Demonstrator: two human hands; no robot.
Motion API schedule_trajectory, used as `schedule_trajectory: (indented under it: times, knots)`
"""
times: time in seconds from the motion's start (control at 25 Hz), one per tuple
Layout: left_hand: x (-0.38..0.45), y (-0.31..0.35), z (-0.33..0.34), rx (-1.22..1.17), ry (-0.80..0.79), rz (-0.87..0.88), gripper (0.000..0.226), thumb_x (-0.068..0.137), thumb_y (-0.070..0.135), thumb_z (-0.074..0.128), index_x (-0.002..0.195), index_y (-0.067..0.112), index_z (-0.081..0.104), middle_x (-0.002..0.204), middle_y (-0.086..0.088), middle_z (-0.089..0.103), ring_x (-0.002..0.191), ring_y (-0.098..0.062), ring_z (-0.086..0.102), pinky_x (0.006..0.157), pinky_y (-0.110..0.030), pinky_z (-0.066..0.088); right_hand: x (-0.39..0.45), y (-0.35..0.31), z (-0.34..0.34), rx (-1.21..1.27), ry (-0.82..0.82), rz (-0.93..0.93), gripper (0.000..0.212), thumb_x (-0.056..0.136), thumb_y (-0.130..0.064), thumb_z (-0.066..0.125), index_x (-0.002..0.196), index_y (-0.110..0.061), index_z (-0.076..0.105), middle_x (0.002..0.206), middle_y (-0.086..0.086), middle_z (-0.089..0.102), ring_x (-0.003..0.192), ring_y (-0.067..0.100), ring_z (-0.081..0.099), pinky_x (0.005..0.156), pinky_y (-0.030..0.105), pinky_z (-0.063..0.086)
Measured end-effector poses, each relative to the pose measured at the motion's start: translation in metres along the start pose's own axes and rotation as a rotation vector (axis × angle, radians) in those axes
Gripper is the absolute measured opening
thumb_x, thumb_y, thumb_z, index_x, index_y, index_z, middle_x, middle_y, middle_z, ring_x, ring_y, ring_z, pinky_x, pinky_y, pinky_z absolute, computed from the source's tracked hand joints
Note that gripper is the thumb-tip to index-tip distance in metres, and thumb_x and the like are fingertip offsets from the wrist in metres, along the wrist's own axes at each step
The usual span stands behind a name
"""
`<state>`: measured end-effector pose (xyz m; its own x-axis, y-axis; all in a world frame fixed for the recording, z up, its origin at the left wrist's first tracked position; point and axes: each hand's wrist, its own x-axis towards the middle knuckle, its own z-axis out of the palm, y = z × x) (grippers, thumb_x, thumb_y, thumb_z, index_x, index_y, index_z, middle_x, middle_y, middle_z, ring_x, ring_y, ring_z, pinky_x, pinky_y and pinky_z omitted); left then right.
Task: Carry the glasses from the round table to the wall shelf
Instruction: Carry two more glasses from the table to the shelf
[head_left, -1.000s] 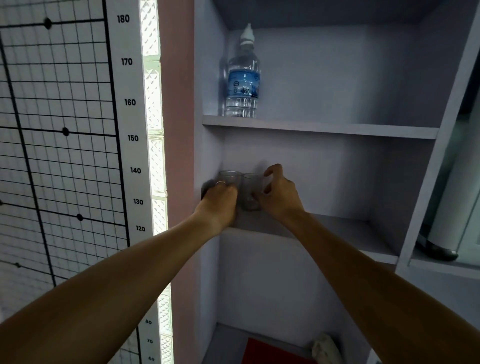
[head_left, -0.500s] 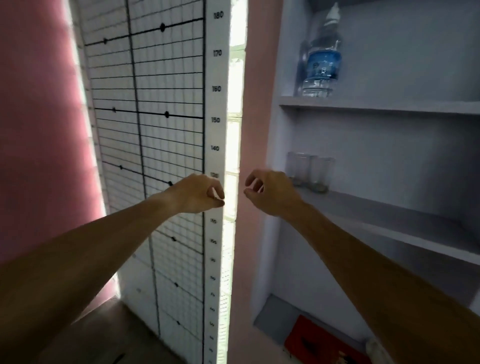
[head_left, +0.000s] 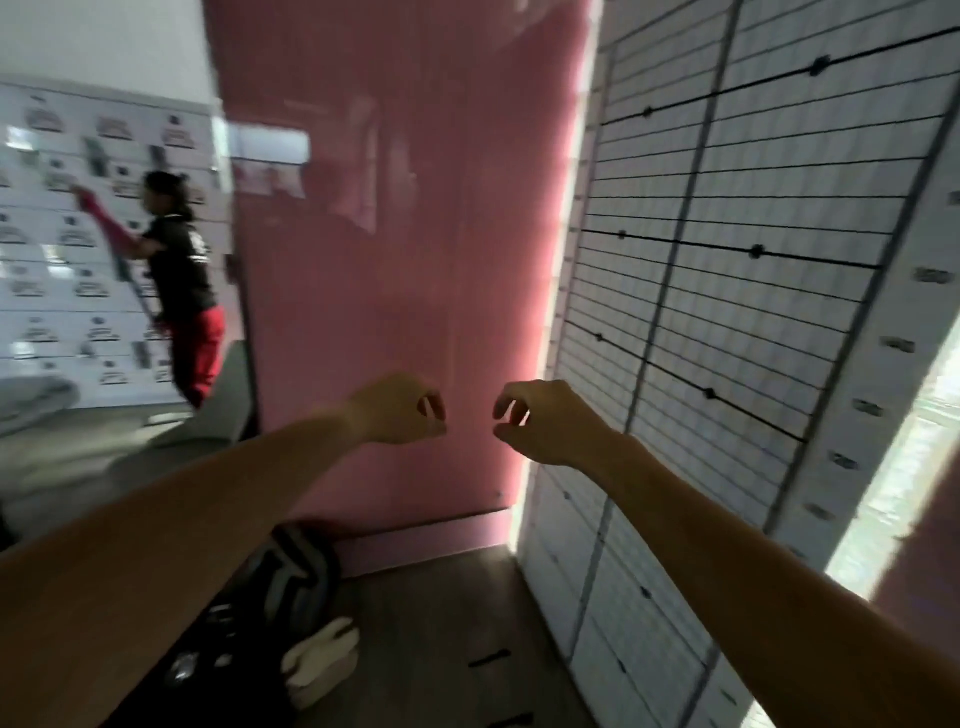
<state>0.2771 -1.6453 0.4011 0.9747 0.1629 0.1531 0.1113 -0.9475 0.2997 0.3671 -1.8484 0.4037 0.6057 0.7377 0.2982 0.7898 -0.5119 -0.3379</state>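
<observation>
My left hand (head_left: 400, 410) and my right hand (head_left: 545, 421) are both raised in front of a pink wall, a short gap between them. Each hand holds nothing, with its fingers loosely curled and apart. No glasses, no wall shelf and no round table are in view at this moment.
The pink wall (head_left: 405, 234) is straight ahead. A white height-chart grid (head_left: 727, 312) covers the wall on the right. At the far left a person in a black top and red trousers (head_left: 179, 280) stands by a white wall. Dark bags and pale slippers (head_left: 322, 660) lie on the floor.
Both hands let go of the two glasses on the shelf and drew back. My view has swung left, so the shelf and the glasses have passed out of sight.
</observation>
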Motion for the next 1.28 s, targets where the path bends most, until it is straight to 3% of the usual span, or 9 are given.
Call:
schedule_trajectory:
  times: [0.16, 0.28, 0.48, 0.6, 0.84, 1.08, 1.28]
  knots:
    - [-0.053, -0.140, -0.048, 0.074, 0.072, -0.148, 0.020, 0.084, 0.027, 0.072, 0.100, 0.015, 0.074, 0.100, -0.006, 0.073, 0.095, -0.021, 0.067, 0.074, -0.023, 0.041, 0.088, -0.109, 0.088, 0.083, -0.106, -0.112, 0.021, 0.084, -0.024, 0.069, 0.103, -0.016, 0.070, 0.091, 0.002, 0.068, 0.085, 0.020, 0.065, 0.078, 0.030, 0.053]
    - [-0.094, -0.224, -0.074, 0.071, 0.116, -0.280, 0.016, 0.082, 0.033, 0.073, 0.093, 0.021, 0.074, 0.094, 0.000, 0.073, 0.089, -0.016, 0.067, 0.070, -0.021, 0.041, 0.140, -0.181, 0.142, 0.128, -0.156, -0.202, 0.018, 0.084, -0.023, 0.068, 0.101, -0.016, 0.070, 0.088, 0.000, 0.065, 0.081, 0.019, 0.062, 0.072, 0.027, 0.047]
    - [-0.156, -0.343, -0.104, 0.031, 0.148, -0.474, 0.011, 0.081, 0.039, 0.071, 0.087, 0.031, 0.070, 0.087, 0.012, 0.066, 0.087, -0.011, 0.064, 0.072, -0.025, 0.045, 0.207, -0.292, 0.216, 0.158, -0.241, -0.353, 0.015, 0.082, -0.027, 0.067, 0.097, -0.023, 0.069, 0.089, -0.005, 0.067, 0.082, 0.016, 0.064, 0.071, 0.028, 0.051]
    - [-0.182, -0.399, -0.117, 0.046, 0.161, -0.571, 0.012, 0.081, 0.042, 0.070, 0.089, 0.033, 0.070, 0.083, 0.015, 0.063, 0.085, -0.009, 0.063, 0.076, -0.027, 0.049, 0.244, -0.341, 0.254, 0.191, -0.275, -0.439, 0.016, 0.082, -0.029, 0.067, 0.097, -0.026, 0.069, 0.090, -0.007, 0.066, 0.082, 0.013, 0.063, 0.067, 0.024, 0.046]
    - [-0.193, -0.508, -0.140, 0.093, 0.188, -0.711, 0.011, 0.083, 0.041, 0.070, 0.089, 0.032, 0.070, 0.083, 0.013, 0.063, 0.086, -0.010, 0.061, 0.076, -0.027, 0.044, 0.335, -0.418, 0.325, 0.215, -0.345, -0.569, 0.012, 0.082, -0.035, 0.068, 0.094, -0.030, 0.067, 0.089, -0.007, 0.066, 0.084, 0.013, 0.064, 0.077, 0.032, 0.054]
    - [-0.166, -0.616, -0.184, 0.122, 0.220, -0.813, 0.014, 0.083, 0.042, 0.069, 0.092, 0.030, 0.071, 0.082, 0.013, 0.063, 0.089, -0.012, 0.063, 0.080, -0.029, 0.047, 0.462, -0.481, 0.370, 0.209, -0.367, -0.677, 0.016, 0.081, -0.031, 0.068, 0.096, -0.026, 0.068, 0.089, -0.009, 0.061, 0.078, 0.008, 0.060, 0.062, 0.022, 0.042]
    - [-0.157, -0.695, -0.207, 0.117, 0.250, -0.879, 0.007, 0.083, 0.040, 0.070, 0.087, 0.033, 0.070, 0.080, 0.014, 0.066, 0.089, -0.012, 0.064, 0.085, -0.032, 0.051, 0.526, -0.526, 0.416, 0.238, -0.409, -0.725, 0.017, 0.085, -0.032, 0.067, 0.100, -0.023, 0.069, 0.096, -0.004, 0.068, 0.090, 0.014, 0.064, 0.076, 0.027, 0.048]
